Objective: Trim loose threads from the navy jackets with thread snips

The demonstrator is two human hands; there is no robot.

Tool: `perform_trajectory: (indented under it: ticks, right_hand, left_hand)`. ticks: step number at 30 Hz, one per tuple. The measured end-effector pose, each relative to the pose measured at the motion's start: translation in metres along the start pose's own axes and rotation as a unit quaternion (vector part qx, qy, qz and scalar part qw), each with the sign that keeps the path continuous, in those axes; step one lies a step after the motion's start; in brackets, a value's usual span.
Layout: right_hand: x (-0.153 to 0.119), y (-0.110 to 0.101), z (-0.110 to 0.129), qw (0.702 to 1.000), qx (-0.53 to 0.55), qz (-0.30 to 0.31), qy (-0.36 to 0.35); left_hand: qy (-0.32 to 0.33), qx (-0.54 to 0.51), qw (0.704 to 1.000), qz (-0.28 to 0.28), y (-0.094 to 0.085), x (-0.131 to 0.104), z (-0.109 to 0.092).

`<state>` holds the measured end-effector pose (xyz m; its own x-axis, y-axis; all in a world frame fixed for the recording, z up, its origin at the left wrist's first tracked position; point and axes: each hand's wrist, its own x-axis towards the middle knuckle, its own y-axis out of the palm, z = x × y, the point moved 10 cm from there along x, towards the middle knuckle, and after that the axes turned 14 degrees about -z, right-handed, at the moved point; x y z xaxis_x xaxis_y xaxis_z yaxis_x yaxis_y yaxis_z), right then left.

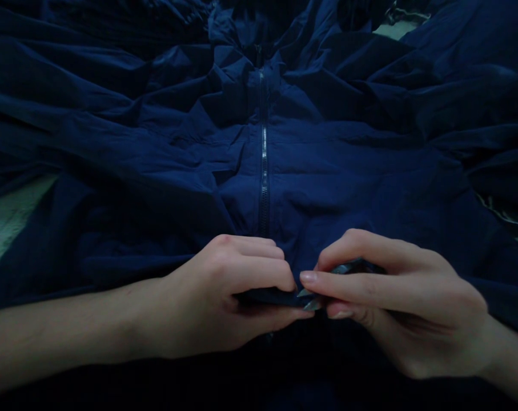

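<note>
A dark blue jacket (348, 154) lies spread out, with its zipper (264, 154) running down the middle. Near the jacket's lower edge my left hand (241, 291) pinches the blue fabric between thumb and curled fingers. Just to its right, my right hand (396, 297) is closed around small metal snips (312, 303). The two pointed blade tips are slightly apart and sit close to my left fingertips. Most of the snips is hidden by my right fingers.
Pale green surface shows at the left (10, 222) and at the top right beyond the jacket. Loose light threads (505, 214) lie at the right edge. The jacket's folds and sleeves spread to both sides.
</note>
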<state>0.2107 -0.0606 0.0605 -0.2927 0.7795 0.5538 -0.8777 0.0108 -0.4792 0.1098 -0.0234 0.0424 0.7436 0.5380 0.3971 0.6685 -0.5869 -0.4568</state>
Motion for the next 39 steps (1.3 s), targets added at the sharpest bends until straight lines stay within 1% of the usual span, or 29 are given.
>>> perform_trajectory:
  ticks: [14,17,20,23,25,27,29,31,35,39]
  right_hand:
    - [0.000,-0.001,0.000,1.000,-0.008,0.003,-0.001]
    - [-0.001,-0.001,0.000,1.000,-0.009,0.002,0.001]
    - [-0.001,-0.001,-0.001,1.000,-0.008,0.003,0.004]
    - [0.001,-0.001,-0.001,1.000,-0.002,0.004,0.013]
    - [0.002,-0.004,-0.002,1.000,0.001,-0.009,0.024]
    - [0.004,-0.012,-0.004,0.998,-0.008,-0.050,0.038]
    - [0.004,-0.021,-0.008,0.994,-0.024,-0.092,0.057]
    - [0.002,-0.023,-0.012,0.992,-0.018,-0.103,0.073]
    - [-0.001,-0.011,-0.018,0.993,0.016,-0.052,0.109]
    - [-0.009,0.002,-0.023,0.989,0.013,0.007,0.144]
  left_hand:
    - [0.007,0.011,1.000,-0.008,-0.001,-0.001,-0.001]
    - [0.001,0.012,1.000,-0.009,0.000,-0.001,0.001]
    - [0.007,0.014,1.000,-0.018,-0.001,-0.001,-0.001]
    - [0.010,0.008,1.000,-0.015,-0.001,0.000,-0.002]
    - [0.013,-0.003,1.000,-0.010,-0.001,0.001,-0.003]
    - [0.011,-0.010,1.000,-0.009,-0.002,0.001,-0.003]
    - [-0.003,-0.010,1.000,-0.006,-0.001,0.001,0.000]
    - [-0.021,-0.010,1.000,-0.013,-0.002,0.000,0.004]
    - [-0.032,-0.012,0.999,-0.042,-0.007,0.000,0.004]
    - [-0.060,0.000,0.998,-0.033,-0.006,0.001,0.009]
